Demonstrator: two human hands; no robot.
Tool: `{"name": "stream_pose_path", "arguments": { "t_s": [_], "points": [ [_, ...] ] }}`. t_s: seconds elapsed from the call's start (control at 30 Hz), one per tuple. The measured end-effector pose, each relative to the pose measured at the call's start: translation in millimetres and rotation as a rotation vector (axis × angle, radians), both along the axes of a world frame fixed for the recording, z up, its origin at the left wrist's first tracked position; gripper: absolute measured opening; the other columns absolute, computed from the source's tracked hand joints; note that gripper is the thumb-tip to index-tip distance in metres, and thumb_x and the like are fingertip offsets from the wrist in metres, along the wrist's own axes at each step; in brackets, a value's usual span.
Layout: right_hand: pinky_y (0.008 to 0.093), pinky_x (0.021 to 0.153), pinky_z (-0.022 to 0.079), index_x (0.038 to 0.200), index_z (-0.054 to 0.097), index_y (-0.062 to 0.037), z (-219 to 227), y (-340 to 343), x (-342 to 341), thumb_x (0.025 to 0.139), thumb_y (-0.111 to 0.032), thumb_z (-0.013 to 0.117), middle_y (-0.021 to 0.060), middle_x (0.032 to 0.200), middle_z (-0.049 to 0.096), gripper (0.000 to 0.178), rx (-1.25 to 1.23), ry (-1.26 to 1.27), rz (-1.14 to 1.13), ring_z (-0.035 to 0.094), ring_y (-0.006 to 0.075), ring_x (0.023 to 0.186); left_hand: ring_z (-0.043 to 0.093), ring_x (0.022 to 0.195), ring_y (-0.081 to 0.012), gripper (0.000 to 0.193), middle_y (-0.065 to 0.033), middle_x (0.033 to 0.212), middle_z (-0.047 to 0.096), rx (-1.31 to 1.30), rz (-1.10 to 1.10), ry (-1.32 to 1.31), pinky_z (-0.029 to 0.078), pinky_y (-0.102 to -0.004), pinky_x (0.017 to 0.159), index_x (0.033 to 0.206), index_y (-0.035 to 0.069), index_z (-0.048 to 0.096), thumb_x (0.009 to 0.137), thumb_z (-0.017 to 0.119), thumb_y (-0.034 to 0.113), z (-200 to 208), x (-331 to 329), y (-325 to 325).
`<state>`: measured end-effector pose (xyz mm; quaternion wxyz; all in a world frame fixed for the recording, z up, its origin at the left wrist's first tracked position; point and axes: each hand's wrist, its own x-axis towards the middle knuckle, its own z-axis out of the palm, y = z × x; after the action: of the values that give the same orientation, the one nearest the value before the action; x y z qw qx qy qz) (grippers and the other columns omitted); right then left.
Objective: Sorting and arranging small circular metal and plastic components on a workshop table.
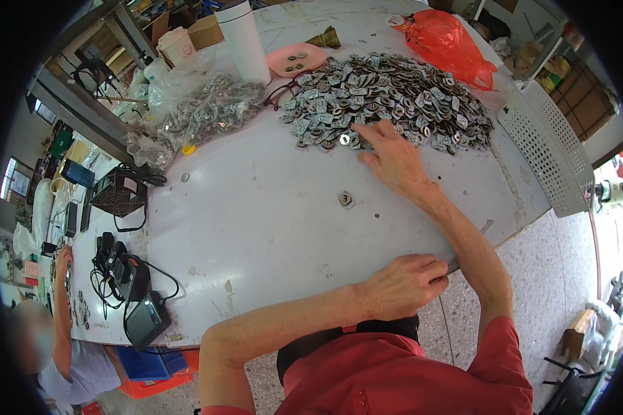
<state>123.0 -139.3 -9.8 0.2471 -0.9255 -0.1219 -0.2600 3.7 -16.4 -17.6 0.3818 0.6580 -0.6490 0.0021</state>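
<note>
A broad pile of small grey metal pieces (pixel 394 97), many ring-shaped or plate-like, covers the far middle of the table. My right hand (pixel 393 160) reaches to its near edge. Thumb and fingers are apart, with the fingertips at the pieces and nothing visibly gripped. Beside the thumb lies a shiny round piece (pixel 345 140). Closer to me, a single small plate with a round marked disc (pixel 345 200) rests alone on the table. My left hand (pixel 410 283) is curled closed at the table's front edge. Its fingers hide whatever may be inside.
Clear bags of metal parts (pixel 218 111), a white bottle (pixel 244 41) and a pink tray (pixel 296 61) stand far left. A red plastic bag (pixel 446 43) and a perforated grey basket (pixel 545 149) are right. Black adapters (pixel 133 277) lie left; another person (pixel 83 366) sits beyond.
</note>
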Motion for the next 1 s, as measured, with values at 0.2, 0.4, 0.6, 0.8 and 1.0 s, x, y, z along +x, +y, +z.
{"name": "stream_pose_path", "arguments": {
  "t_s": [0.2, 0.4, 0.6, 0.8, 1.0],
  "points": [
    [0.0316, 0.065, 0.048, 0.111, 0.066, -0.0074, 6, 0, -13, 0.077, -0.002, 0.072, 0.0070, 0.099, 0.056, 0.035, 0.205, 0.218, 0.288, 0.058, 0.0201, 0.075, 0.055, 0.088, -0.0242, 0.028, -0.0086, 0.094, 0.054, -0.026, 0.006, -0.036, 0.050, -0.0362, 0.077, 0.098, -0.003, 0.062, 0.073, 0.060, 0.008, 1, 0, 1],
    [0.0387, 0.070, 0.051, 0.116, 0.063, -0.0084, 12, 3, -24, 0.078, -0.012, 0.073, 0.0089, 0.105, 0.056, 0.040, 0.128, 0.234, 0.205, 0.061, 0.0275, 0.082, 0.055, 0.088, -0.0231, 0.024, -0.0089, 0.094, 0.054, -0.031, 0.009, -0.088, 0.050, -0.0359, 0.078, 0.096, -0.003, 0.063, 0.076, 0.061, 0.011, 1, 0, 1],
    [0.0401, 0.073, 0.049, 0.126, 0.057, -0.0072, 13, 22, -33, 0.080, -0.026, 0.074, 0.0089, 0.106, 0.053, 0.053, -0.089, 0.151, 0.259, 0.058, 0.0274, 0.087, 0.055, 0.089, -0.0229, 0.026, -0.0095, 0.097, 0.054, -0.018, -0.004, -0.105, 0.050, -0.0357, 0.078, 0.097, -0.004, 0.063, 0.077, 0.061, 0.011, 0, -2, 0],
    [0.0380, 0.069, 0.050, 0.112, 0.061, -0.0047, 10, 32, -32, 0.079, -0.025, 0.075, 0.0092, 0.097, 0.055, 0.041, -0.021, 0.203, 0.298, 0.060, 0.0260, 0.078, 0.055, 0.090, -0.0224, 0.028, -0.0102, 0.098, 0.054, -0.007, 0.026, -0.107, 0.050, -0.0352, 0.080, 0.099, -0.004, 0.063, 0.076, 0.061, 0.012, -1, -2, 2],
    [0.0361, 0.064, 0.051, 0.099, 0.061, -0.0026, 0, 48, -28, 0.078, -0.016, 0.075, 0.0097, 0.088, 0.057, 0.029, 0.188, 0.228, 0.414, 0.061, 0.0256, 0.070, 0.055, 0.095, -0.0222, 0.025, -0.0099, 0.099, 0.054, 0.003, 0.010, -0.157, 0.050, -0.0347, 0.084, 0.091, -0.005, 0.063, 0.072, 0.062, 0.011, 1, -2, -1]
  ]
}}
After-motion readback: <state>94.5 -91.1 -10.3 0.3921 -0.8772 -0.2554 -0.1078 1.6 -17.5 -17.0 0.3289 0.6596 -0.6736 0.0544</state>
